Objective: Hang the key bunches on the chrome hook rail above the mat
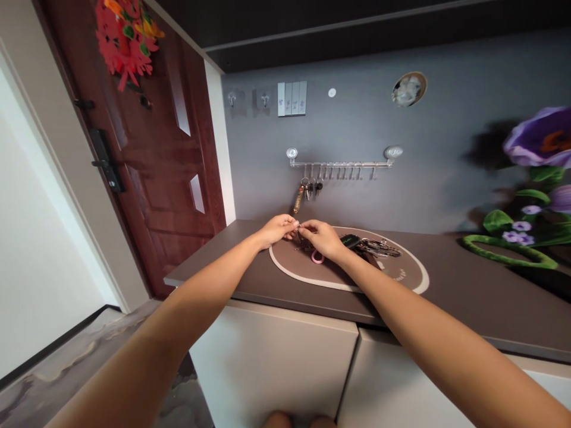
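Mid-frame, left hand [279, 230] and right hand [323, 236] pinch a small ring [299, 226]; light, steady, opposing grips should suit it.

Centre: key rings [382, 248], shiny metal; hook rail [343, 164], clear glossy plastic. Left: door [156, 181], glossy, wood-grained. Right: countertop [464, 291], smooth, matt.

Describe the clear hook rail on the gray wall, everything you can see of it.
The hook rail is a slim, transparent, plastic-looking bar, fixed roughly level on the gray wall above the dark counter. A round, shiny mount holds each end. A row of small, clear hooks points down from it. Toward its left end hang keys and a brownish tag with lettering, which slants. The left hand and right hand are below, apart from the rail.
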Tool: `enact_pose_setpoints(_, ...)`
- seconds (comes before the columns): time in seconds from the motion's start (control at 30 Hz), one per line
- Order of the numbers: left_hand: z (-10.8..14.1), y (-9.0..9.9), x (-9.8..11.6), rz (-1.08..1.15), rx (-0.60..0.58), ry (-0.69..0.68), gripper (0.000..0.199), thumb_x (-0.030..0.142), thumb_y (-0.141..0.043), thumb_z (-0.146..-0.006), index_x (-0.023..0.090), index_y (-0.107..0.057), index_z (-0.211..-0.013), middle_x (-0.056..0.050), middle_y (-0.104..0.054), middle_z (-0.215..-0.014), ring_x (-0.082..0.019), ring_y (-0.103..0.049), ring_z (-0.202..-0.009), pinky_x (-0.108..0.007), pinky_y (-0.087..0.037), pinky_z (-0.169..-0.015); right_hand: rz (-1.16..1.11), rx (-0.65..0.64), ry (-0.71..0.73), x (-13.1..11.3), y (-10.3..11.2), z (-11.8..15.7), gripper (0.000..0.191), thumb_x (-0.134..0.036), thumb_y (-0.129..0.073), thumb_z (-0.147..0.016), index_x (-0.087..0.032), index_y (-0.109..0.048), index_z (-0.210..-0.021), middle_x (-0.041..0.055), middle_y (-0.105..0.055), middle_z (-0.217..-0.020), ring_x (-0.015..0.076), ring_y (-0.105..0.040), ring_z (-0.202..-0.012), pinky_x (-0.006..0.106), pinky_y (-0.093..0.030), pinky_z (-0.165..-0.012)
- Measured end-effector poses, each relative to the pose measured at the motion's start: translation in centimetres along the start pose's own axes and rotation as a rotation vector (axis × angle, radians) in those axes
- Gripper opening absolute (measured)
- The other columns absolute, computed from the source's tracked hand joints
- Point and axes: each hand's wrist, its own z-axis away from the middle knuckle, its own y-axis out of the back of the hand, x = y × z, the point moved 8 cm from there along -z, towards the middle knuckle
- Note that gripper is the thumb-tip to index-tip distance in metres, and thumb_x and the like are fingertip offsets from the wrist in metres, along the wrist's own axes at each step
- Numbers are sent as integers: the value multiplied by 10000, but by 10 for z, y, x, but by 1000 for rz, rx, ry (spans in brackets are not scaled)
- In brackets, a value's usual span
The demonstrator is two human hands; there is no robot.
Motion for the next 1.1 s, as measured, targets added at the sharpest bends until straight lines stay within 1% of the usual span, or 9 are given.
enact_pose_setpoints(0.17,1,-2,1,2,-9,-23,293,385,-598,-711,117,-491,-766,10,-564,-625,-59,-542,-565,-197,-412,-562,-101,26,30,4,1,-2,208,-320,-505,-733,-152,-621,-776,23,-647,-746,115,-567,-666,223,-417,-649)
enact_pose_setpoints(0.3,3,-6,7,16,4,-11,311,399,-614,-688,121,-499,-767,13,-562,-647,-57,-534,-578,-196,-415,-570,-174,46,27,6,5,-2,216,-332,-508,-723,-147,-617,-747,23,-635,-734,114,-557,-663,231,-421,-652)
enact_pose_setpoints(0.43,1,-11,20,52,25,4,298,371,-645,-663,122,-503,-746,8,-563,-658,-56,-532,-585,-190,-411,-568,-304,75,-13,7,13,-2,254,-373,-516,-710,-142,-599,-775,12,-612,-698,102,-532,-614,230,-428,-617)
enact_pose_setpoints(0.57,-6,-17,37,59,44,11,264,331,-667,-642,126,-517,-714,7,-561,-668,-55,-519,-586,-193,-415,-574,-420,137,-44,4,27,-2,252,-380,-530,-698,-140,-578,-762,4,-589,-682,90,-518,-607,223,-432,-611)
enact_pose_setpoints(0.7,-15,-19,53,22,122,-25,236,348,-622,-681,137,-532,-736,-10,-573,-728,-75,-535,-658,-194,-426,-586,-519,152,-76,2,41,-7,216,-343,-570,-676,-142,-572,-755,8,-588,-728,89,-531,-664,217,-446,-631)
enact_pose_setpoints(0.83,-21,-16,59,-8,295,-106,254,390,-490,-773,137,-515,-762,-41,-573,-757,-87,-537,-651,-205,-432,-572,-613,209,-136,7,58,-19,161,-296,-576,-693,-144,-561,-744,3,-580,-718,83,-547,-668,222,-463,-641)
enact_pose_setpoints(0.93,-19,-14,52,-161,375,-156,205,340,-448,-795,145,-501,-758,-31,-567,-707,-94,-531,-611,-217,-421,-573,-692,260,-172,10,71,-29,98,-246,-556,-721,-149,-542,-721,4,-577,-709,83,-557,-662,241,-482,-656)
enact_pose_setpoints(1.0,-17,-17,48,-372,347,-225,162,299,-460,-782,153,-508,-731,-13,-554,-647,-100,-516,-586,-230,-407,-596,-737,302,-203,13,79,-36,63,-202,-535,-740,-151,-530,-702,4,-569,-689,79,-553,-643,251,-493,-660)
enact_pose_setpoints(1.1,-12,-24,47,-689,263,-350,158,284,-457,-774,166,-538,-705,-22,-575,-692,-124,-511,-635,-246,-387,-621,-782,366,-253,17,89,-47,66,-151,-504,-760,-148,-517,-695,-3,-539,-625,63,-523,-575,239,-500,-630)
